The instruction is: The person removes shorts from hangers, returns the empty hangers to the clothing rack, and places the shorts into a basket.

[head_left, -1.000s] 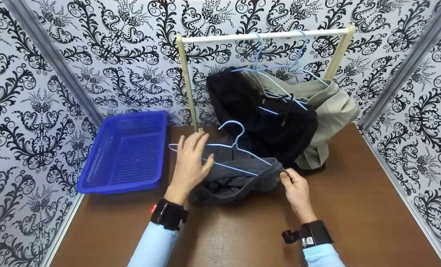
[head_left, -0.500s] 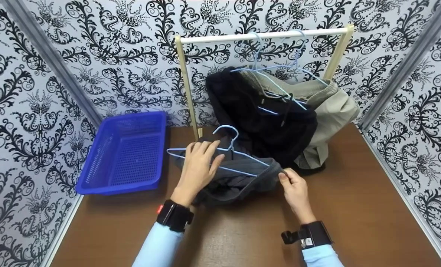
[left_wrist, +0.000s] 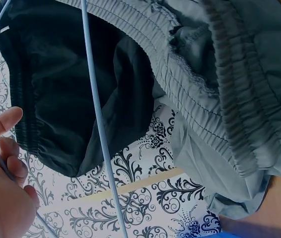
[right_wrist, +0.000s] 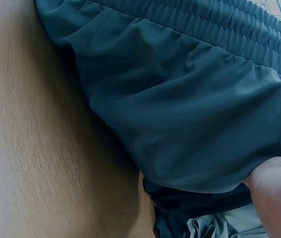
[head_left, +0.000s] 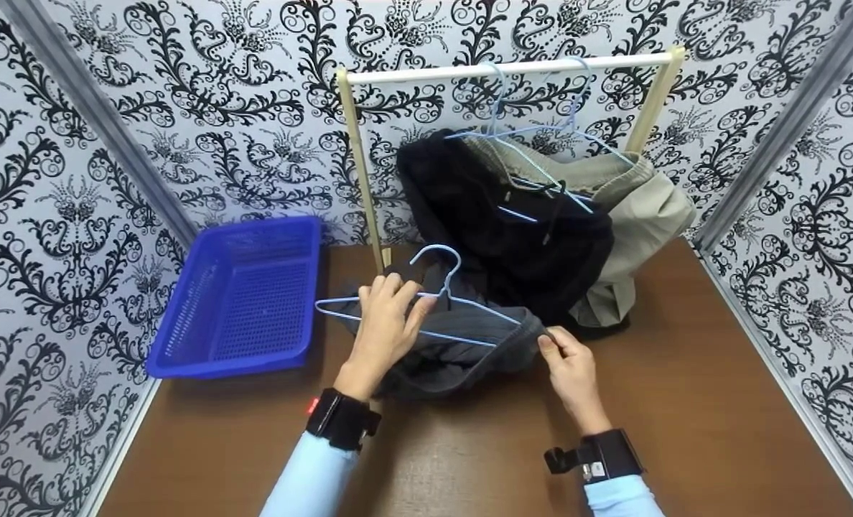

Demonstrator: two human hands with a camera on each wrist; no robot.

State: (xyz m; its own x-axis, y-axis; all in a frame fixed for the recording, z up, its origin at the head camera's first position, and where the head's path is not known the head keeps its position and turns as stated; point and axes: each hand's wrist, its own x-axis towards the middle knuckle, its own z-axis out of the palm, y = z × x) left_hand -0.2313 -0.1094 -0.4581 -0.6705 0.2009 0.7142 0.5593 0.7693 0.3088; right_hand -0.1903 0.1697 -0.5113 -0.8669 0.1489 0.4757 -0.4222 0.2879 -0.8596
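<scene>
A pair of dark grey pants (head_left: 502, 359) with an elastic waistband lies partly around a light blue wire hanger (head_left: 480, 307). The hanger's right end is inside the waistband; its left end sticks out past my left hand. My left hand (head_left: 385, 323) holds the hanger's wire left of the hook, and the left wrist view shows the fingers (left_wrist: 10, 163) curled at the wire. At the waistband's right corner, my right hand (head_left: 570, 366) pinches the pants between thumb and fingers. The right wrist view shows the pants' gathered fabric (right_wrist: 180, 109) stretched beside the thumb.
Behind stands a rack (head_left: 426, 75) with a white bar and pale posts. Black pants (head_left: 513, 251) and beige pants (head_left: 656, 208) hang from it on blue hangers. A blue plastic basket (head_left: 229, 370) sits left on the brown table (head_left: 455, 459), between patterned walls.
My left hand has come down and slightly right onto the hanger. The hanger's hook and left end have lowered a little toward the pants. My right hand keeps its grip nearly in place.
</scene>
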